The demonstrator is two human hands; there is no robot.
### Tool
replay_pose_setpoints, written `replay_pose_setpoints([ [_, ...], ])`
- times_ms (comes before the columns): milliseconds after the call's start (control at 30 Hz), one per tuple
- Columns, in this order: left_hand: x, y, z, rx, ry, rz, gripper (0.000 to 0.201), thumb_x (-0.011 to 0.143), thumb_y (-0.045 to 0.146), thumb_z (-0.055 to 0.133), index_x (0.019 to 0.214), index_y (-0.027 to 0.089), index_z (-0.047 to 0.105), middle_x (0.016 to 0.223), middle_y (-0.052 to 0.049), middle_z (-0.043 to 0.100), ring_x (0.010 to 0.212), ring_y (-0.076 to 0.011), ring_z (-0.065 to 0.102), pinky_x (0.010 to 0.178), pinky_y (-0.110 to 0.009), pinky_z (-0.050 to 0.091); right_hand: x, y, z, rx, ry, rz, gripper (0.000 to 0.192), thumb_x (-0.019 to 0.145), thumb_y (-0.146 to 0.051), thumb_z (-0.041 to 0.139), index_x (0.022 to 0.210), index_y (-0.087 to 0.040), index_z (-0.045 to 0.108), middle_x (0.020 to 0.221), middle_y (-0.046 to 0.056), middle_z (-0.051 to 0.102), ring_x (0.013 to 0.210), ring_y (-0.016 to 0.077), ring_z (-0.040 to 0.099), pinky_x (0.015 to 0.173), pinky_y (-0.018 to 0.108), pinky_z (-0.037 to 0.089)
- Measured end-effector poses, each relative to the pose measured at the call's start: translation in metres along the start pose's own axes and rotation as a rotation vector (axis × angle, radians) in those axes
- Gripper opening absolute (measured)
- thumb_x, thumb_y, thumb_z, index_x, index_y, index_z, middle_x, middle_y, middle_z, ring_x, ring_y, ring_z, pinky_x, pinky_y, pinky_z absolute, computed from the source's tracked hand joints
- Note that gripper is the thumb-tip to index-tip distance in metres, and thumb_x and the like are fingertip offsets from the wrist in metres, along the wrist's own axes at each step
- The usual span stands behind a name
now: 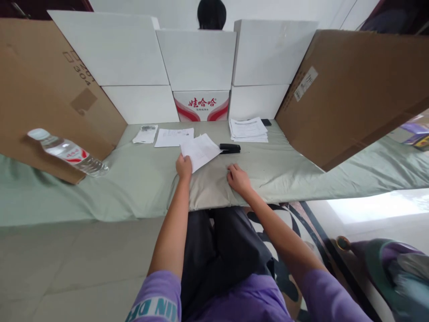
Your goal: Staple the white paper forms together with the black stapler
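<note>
My left hand [184,167] pinches the near corner of some white sheets of paper [200,151], with the fingers closed on the edge. The sheets lie tilted on the pale green cloth-covered table [140,179], right in front of me in the middle. My right hand [237,178] rests flat on the cloth, fingers loosely spread, holding nothing. It is near the sheets but not touching them.

A small black stapler [229,148] lies just beside the far right corner of the sheets. Behind it sits a neat pile of white papers [248,129]. Two more loose white papers [174,137] lie to the left. A clear plastic water bottle with a red label [67,152] leans against a big brown cardboard sheet [47,89] on my far left. White foam blocks [197,58] stand at the back.
</note>
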State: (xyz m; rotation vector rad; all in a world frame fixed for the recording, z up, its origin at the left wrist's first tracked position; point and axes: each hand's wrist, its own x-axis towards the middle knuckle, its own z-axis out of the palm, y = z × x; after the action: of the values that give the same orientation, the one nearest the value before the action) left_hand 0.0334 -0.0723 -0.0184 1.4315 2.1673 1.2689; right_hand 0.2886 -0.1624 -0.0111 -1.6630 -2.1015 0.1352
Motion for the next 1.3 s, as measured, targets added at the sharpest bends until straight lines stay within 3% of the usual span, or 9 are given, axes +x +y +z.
replay_pose_setpoints([
  [133,0.000,0.001,0.000,-0.004,-0.012,0.009,0.036,0.090,0.026,0.041,0.108,0.016,0.071,0.106,-0.015,0.076,0.103,-0.0298,0.070,0.088,-0.036,0.052,0.031,0.004,-0.016,0.140,0.066,0.093,0.025,0.093,-0.024,0.045,0.108,-0.018,0.063,0.098,0.007,0.071,0.084,0.0201,0.062,0.075,0.030,0.043],
  [267,-0.001,0.004,-0.002,0.010,-0.019,-0.012,0.035,0.091,0.026,0.041,0.108,0.018,0.071,0.107,-0.013,0.076,0.104,-0.0282,0.070,0.089,-0.035,0.052,0.104,0.006,-0.034,0.155,0.168,0.117,0.025,0.095,-0.025,0.040,0.101,-0.019,0.064,0.095,0.007,0.071,0.086,0.0197,0.061,0.078,0.029,0.043],
  [400,-0.004,0.012,-0.007,0.076,-0.040,-0.036,0.034,0.093,0.026,0.041,0.108,0.017,0.070,0.104,-0.014,0.077,0.101,-0.0289,0.071,0.085,-0.035,0.052,0.175,0.004,-0.026,0.109,0.000,0.177,0.024,0.093,-0.024,0.044,0.096,-0.019,0.068,0.098,0.008,0.073,0.089,0.0196,0.062,0.078,0.028,0.044],
  [500,-0.009,0.018,-0.011,0.167,-0.070,-0.051,0.032,0.093,0.025,0.041,0.107,0.019,0.070,0.101,-0.014,0.077,0.099,-0.0302,0.071,0.082,-0.036,0.051,0.202,0.004,-0.008,0.061,-0.101,0.256,0.027,0.094,-0.025,0.046,0.100,-0.018,0.072,0.110,0.011,0.074,0.100,0.0215,0.064,0.084,0.029,0.046],
  [700,-0.018,0.021,-0.016,0.258,-0.095,-0.063,0.032,0.095,0.026,0.041,0.108,0.020,0.070,0.099,-0.015,0.077,0.097,-0.0327,0.072,0.078,-0.038,0.049,0.207,0.007,0.011,0.014,-0.127,0.330,0.028,0.094,-0.033,0.049,0.099,-0.020,0.074,0.112,0.012,0.074,0.106,0.0261,0.067,0.088,0.035,0.050],
  [1300,-0.023,0.028,-0.019,0.285,-0.077,-0.122,0.031,0.096,0.025,0.041,0.107,0.019,0.069,0.098,-0.017,0.076,0.096,-0.0354,0.071,0.077,-0.040,0.047,0.207,0.012,0.010,0.048,-0.133,0.336,0.024,0.090,-0.036,0.054,0.089,-0.021,0.073,0.101,0.009,0.075,0.097,0.0231,0.067,0.084,0.032,0.050],
])
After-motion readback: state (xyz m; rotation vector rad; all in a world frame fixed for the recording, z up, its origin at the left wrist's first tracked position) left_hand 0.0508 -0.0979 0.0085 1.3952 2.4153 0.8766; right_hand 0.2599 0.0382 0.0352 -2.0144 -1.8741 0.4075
